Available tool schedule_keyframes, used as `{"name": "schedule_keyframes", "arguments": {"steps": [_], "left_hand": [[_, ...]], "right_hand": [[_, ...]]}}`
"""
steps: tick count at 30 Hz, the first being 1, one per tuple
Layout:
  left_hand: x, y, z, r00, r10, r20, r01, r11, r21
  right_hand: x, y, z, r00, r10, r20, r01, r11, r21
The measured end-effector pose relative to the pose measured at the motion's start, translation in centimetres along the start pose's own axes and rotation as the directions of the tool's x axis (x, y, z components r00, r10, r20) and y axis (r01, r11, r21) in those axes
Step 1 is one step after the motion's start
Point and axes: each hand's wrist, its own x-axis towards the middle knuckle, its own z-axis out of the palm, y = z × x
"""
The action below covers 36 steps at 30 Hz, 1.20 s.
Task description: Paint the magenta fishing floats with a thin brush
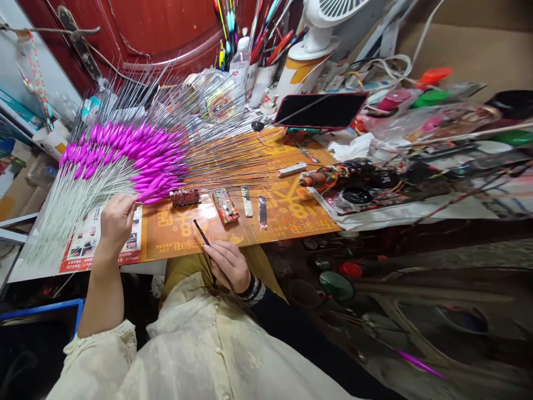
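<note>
Dozens of magenta spindles [160, 161] lay in overlapping, fanned rows on the table [303, 219], to the left of a dark red block [185, 198]. Each body was smooth and faintly glossy, swollen at the middle and tapered at both ends. Slim, straight, whitish stems ran from the near ends, packed closely like straw; thin dark rods bristled from the far ends, some passing behind the block and on to its right.

The block itself was oblong, its faces mottled and stained. Just to its right lay a speckled block [226, 206], crusted with orange, white and black, and beyond that, two narrow flat strips, one pale [247, 201] and one dark [262, 213]. The table's surface, orange and printed with yellow characters, showed on the near side of the block.

The held spindle [150, 190], of the same magenta, lay immediately left of the block, at the near edge of the fan; whether it touched its neighbours could not be told. The left hand [119, 219] had its thumb and forefinger together, pinching that spindle's near end. The right hand [228, 261], nearer the wearer than the block, was curled around a slender black stick [201, 230], whose blunt tip pointed towards the block without touching it.
</note>
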Motion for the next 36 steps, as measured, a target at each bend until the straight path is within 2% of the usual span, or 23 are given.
{"name": "schedule_keyframes", "arguments": {"steps": [3, 9, 12, 14, 17, 20, 23, 28, 32, 36], "left_hand": [[1.0, -1.0, 0.6, 0.998, -0.051, -0.028, 0.053, 0.997, 0.064], [2.8, -3.0, 4.5, 0.994, -0.105, 0.018, 0.101, 0.982, 0.157], [3.4, -3.6, 5.3, 0.992, -0.125, 0.008, 0.122, 0.981, 0.153], [3.6, -3.7, 4.9, 0.992, -0.128, -0.007, 0.128, 0.986, 0.102], [3.0, -3.6, 3.3, 0.99, -0.14, 0.001, 0.14, 0.99, -0.022], [1.9, -3.1, 1.4, 0.989, -0.14, 0.056, 0.146, 0.981, -0.13], [0.8, -2.2, 0.3, 0.988, -0.11, 0.112, 0.13, 0.974, -0.186], [-0.3, -1.5, 0.4, 0.983, -0.072, 0.167, 0.103, 0.977, -0.187], [-0.6, -2.0, 0.8, 0.982, -0.052, 0.184, 0.082, 0.985, -0.155], [-0.6, -2.3, 1.0, 0.981, -0.042, 0.188, 0.066, 0.99, -0.123]], "right_hand": [[0.1, 0.0, -0.1, 1.0, 0.005, 0.01, -0.005, 1.0, 0.012], [0.5, 0.0, -0.2, 0.999, 0.0, 0.032, -0.001, 0.999, 0.032], [0.9, 0.1, -0.5, 1.0, 0.002, 0.006, -0.002, 0.998, 0.062], [1.1, 0.2, -1.0, 1.0, -0.001, -0.025, 0.003, 0.996, 0.084], [1.5, 0.5, -2.4, 0.997, -0.02, -0.074, 0.027, 0.995, 0.092], [1.9, 1.1, -4.5, 0.995, -0.043, -0.089, 0.049, 0.997, 0.062], [2.2, 2.0, -6.5, 0.99, -0.071, -0.121, 0.073, 0.997, 0.01], [2.8, 4.6, -8.7, 0.983, -0.074, -0.167, 0.045, 0.985, -0.168], [3.6, 7.0, -9.3, 0.982, 0.015, -0.188, -0.066, 0.961, -0.268], [4.6, 8.9, -9.1, 0.969, 0.141, -0.201, -0.196, 0.936, -0.292]]}}
